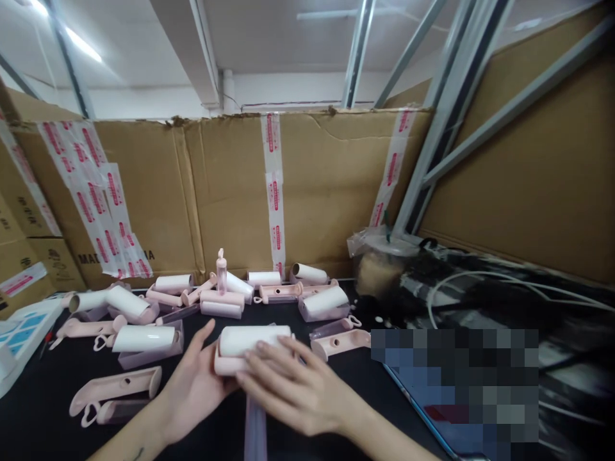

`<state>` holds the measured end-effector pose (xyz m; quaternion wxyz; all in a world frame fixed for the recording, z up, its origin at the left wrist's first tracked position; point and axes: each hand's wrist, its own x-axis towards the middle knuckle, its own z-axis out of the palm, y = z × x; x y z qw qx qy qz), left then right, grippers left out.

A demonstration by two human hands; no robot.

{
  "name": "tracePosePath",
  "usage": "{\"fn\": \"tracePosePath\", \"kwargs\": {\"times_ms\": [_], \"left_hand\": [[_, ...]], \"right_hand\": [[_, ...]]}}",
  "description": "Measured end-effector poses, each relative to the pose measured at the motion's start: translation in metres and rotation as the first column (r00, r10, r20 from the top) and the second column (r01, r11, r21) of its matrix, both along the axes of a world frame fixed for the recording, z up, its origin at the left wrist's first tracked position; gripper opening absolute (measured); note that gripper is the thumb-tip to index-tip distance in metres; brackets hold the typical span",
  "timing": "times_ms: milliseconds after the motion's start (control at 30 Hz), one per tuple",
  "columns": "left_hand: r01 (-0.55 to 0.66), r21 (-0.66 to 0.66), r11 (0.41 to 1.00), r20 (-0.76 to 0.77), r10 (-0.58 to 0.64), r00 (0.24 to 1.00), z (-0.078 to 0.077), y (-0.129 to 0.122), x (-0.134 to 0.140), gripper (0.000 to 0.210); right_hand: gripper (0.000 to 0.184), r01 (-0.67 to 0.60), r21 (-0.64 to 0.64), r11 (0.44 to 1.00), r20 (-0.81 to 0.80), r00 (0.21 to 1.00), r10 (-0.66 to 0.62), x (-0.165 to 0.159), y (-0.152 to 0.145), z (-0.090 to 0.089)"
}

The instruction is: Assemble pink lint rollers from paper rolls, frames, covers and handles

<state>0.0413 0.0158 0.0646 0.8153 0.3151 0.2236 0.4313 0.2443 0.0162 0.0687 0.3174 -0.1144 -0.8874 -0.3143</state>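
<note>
A lint roller (pixel 252 341) with a white paper roll in a pale pink holder lies level between my hands. My left hand (pixel 195 381) grips its left end from below, thumb raised. Across the front and right end rests my right hand (pixel 300 384), its fingers pressed along the roll and holder. Under them a long translucent cover (pixel 255 426) lies on the black table. To the left are a pink holder (pixel 115 387), a heart-ended piece (pixel 120 412) and a white roll (pixel 144 339) on a clear case.
Several more rolls, cases and pink holders (pixel 276 293) line the back, before a taped cardboard wall (pixel 230 192). A lidded drink cup (pixel 382 266) and cables (pixel 480 275) are at right. A partly pixelated phone (pixel 418 410) lies nearer; a white-blue tray (pixel 31 339) sits far left.
</note>
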Motion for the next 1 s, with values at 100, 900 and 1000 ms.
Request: {"fn": "tracePosePath", "kwargs": {"times_ms": [100, 900, 1000], "left_hand": [[-0.073, 0.175, 0.982, -0.130, 0.097, 0.987, -0.019, 0.011, 0.001, 0.058], [0.217, 0.522, 0.825, -0.779, 0.357, 0.515, -0.054, 0.021, -0.007, 0.074], [0.234, 0.489, 0.840, -0.699, 0.217, 0.681, -0.051, 0.021, -0.003, 0.068]], "right_hand": [[0.025, -0.023, -0.336, 0.942, -0.324, 0.942, -0.092, 0.013, 0.011, 0.000], [0.027, 0.026, -0.915, 0.403, -0.085, 0.963, -0.256, 0.008, 0.011, 0.005], [0.025, 0.122, -0.886, 0.447, 0.007, 0.968, -0.250, 0.008, 0.008, 0.014]]}}
